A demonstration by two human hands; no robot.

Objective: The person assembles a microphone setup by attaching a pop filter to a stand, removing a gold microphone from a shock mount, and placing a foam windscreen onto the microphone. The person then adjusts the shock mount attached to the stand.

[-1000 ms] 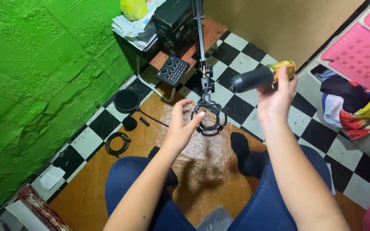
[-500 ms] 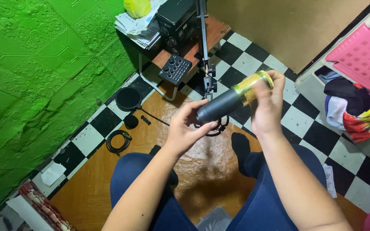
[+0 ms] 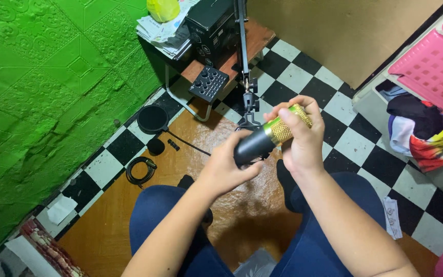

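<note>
A condenser microphone [image 3: 268,138], black in the body with a gold mesh head, is held at an angle above the person's lap, over the glossy wooden board [image 3: 242,205]. The right hand [image 3: 299,136] wraps around the gold head; the left hand [image 3: 227,166] grips the black lower end from below. Compared with the frame one second earlier, the microphone has come down from beside the stand to between both hands, and the left hand has left the ring-shaped shock mount for the microphone body. That shock mount, at the foot of the black stand arm [image 3: 243,46], is now almost wholly hidden behind the microphone and hands. Just beyond lie a small black audio mixer [image 3: 208,83] on a low table, a round pop filter [image 3: 153,119] and a coiled black cable [image 3: 140,170] on the checkered floor [image 3: 355,149]. The stand's top is cut off by the upper edge; the black box [image 3: 208,25] behind it is partly cropped.
</note>
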